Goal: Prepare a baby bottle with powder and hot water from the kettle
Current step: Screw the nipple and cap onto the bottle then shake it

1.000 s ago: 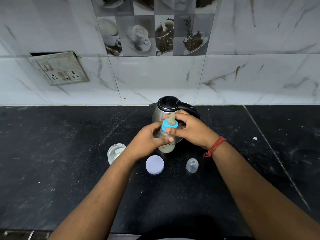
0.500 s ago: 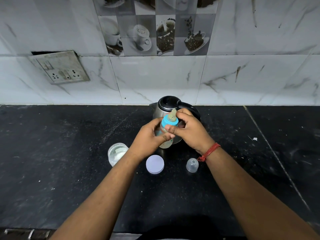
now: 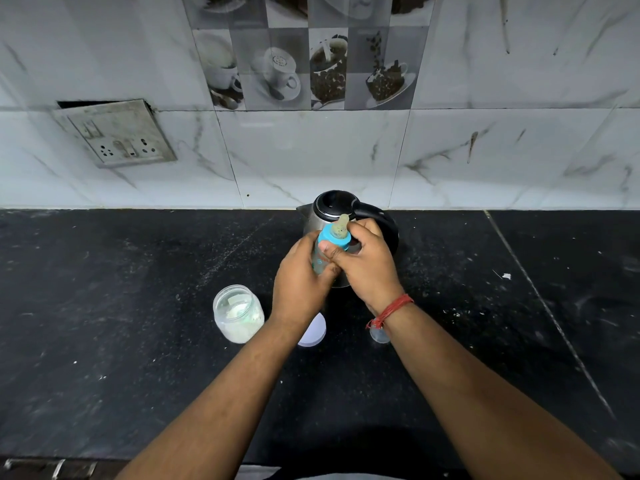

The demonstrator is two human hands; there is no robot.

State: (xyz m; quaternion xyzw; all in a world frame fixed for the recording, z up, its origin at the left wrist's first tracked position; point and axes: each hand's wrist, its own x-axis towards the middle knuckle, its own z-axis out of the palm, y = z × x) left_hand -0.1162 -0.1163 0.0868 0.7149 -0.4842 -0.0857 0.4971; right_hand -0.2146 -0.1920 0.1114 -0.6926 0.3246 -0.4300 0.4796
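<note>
I hold a baby bottle [image 3: 320, 259] with a blue collar [image 3: 334, 239] and a yellowish teat above the black counter, in front of the steel kettle [image 3: 329, 213]. My left hand [image 3: 299, 277] grips the bottle's body, mostly hiding it. My right hand [image 3: 369, 263] pinches the blue collar between thumb and fingers. An open clear jar of white powder [image 3: 237, 313] stands to the left. Its white lid [image 3: 313, 332] lies flat under my left wrist. The bottle's clear cap [image 3: 379, 336] peeks out below my right wrist.
The black stone counter [image 3: 138, 323] runs to a marble-tiled wall. A socket plate [image 3: 116, 133] is on the wall at the left. Powder specks dot the counter [image 3: 225, 258]. A small white scrap [image 3: 506, 276] lies at the right.
Both hands have lifted the bottle higher and a little away from me, so it now overlaps the kettle's lid. My right wrist now covers most of the clear cap.
</note>
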